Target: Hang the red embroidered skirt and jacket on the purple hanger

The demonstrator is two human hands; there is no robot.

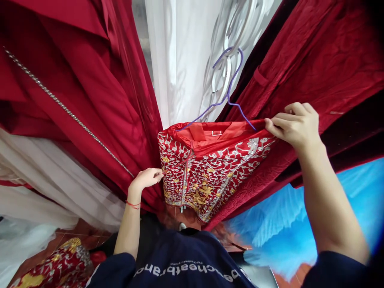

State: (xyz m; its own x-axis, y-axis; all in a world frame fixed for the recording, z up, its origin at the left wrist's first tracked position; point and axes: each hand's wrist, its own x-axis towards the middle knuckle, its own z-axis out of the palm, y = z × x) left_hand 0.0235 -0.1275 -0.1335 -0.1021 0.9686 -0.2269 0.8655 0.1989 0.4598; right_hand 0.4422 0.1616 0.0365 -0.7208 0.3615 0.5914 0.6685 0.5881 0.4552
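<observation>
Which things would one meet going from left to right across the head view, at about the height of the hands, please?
Silver chain → left hand → embroidered garment → right hand.

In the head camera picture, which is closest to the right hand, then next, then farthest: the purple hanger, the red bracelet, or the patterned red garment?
1. Patterned red garment: its top edge is in the right hand.
2. Purple hanger: just left of that hand.
3. Red bracelet: far left, on the left hand's wrist.
</observation>
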